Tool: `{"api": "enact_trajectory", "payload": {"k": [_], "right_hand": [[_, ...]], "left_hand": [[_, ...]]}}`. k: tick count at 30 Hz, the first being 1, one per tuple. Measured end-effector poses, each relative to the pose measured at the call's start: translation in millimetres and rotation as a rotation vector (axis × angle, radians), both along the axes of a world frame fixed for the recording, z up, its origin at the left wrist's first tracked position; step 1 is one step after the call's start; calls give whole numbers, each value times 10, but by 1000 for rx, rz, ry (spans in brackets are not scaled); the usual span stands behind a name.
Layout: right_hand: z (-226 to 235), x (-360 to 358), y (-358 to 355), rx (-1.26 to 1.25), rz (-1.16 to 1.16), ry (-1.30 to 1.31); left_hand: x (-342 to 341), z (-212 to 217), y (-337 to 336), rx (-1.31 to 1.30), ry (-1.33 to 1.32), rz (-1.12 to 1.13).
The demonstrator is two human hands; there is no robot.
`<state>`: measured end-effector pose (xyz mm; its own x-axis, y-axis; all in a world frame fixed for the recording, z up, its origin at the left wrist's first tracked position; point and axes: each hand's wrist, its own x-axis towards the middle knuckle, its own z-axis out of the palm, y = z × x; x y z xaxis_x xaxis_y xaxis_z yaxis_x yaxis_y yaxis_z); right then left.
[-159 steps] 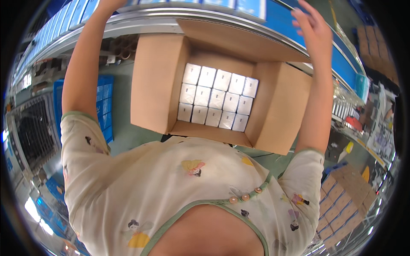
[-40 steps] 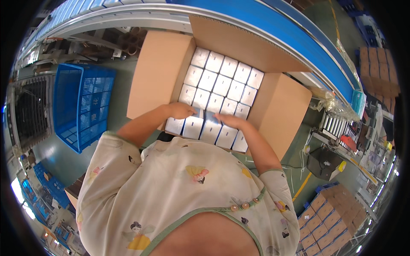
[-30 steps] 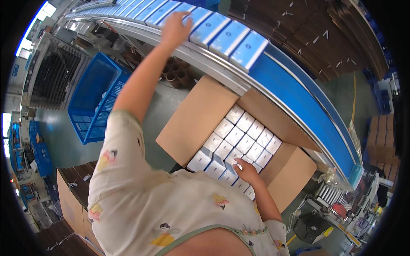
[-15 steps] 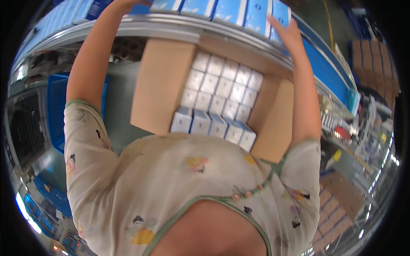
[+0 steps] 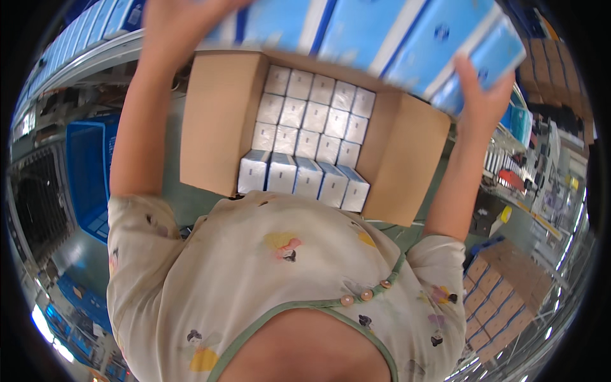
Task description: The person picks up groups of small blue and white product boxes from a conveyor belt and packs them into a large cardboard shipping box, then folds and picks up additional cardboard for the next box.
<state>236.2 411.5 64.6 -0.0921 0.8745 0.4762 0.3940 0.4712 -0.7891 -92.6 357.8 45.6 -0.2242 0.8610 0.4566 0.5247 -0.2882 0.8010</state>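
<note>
Between my two hands, above the far side of an open cardboard carton (image 5: 219, 121), I hold a row of blue-and-white tissue packs (image 5: 366, 32). My left hand (image 5: 181, 28) is closed against the row's left end; its fingertips are partly hidden. Against the right end presses my right hand (image 5: 485, 95), the thumb on the near face of the last pack. The row is slightly blurred and runs out of the picture at the top. Inside the carton stand white-ended packs (image 5: 312, 118) in several rows, the nearest row showing its blue sides. The carton's side flaps are spread outward.
Behind the carton runs a metal-edged conveyor, with more blue packs (image 5: 105, 25) at its far left. A blue plastic crate (image 5: 89, 172) stands on the left. Stacked brown cartons (image 5: 499, 299) are at the lower right, with others (image 5: 554, 76) at the upper right.
The row of packs has come off the conveyor, up and toward me, held between both hands. The carton appears slightly further left in the picture.
</note>
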Motion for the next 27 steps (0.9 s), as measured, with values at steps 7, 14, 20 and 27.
{"api": "enact_trajectory", "payload": {"k": [7, 14, 20, 27], "right_hand": [[-1135, 563, -1358, -960, 129, -49], [-2634, 295, -791, -435, 636, -1464], [-2873, 57, -888, -1186, 852, -748], [-2278, -18, -1028, -1149, 623, -930]], "left_hand": [[564, -754, -1582, -804, -20, -36], [599, -2383, -1003, -794, 844, -350], [593, -2153, -841, -1380, 395, -688], [-709, -425, -527, -522, -480, -389]]}}
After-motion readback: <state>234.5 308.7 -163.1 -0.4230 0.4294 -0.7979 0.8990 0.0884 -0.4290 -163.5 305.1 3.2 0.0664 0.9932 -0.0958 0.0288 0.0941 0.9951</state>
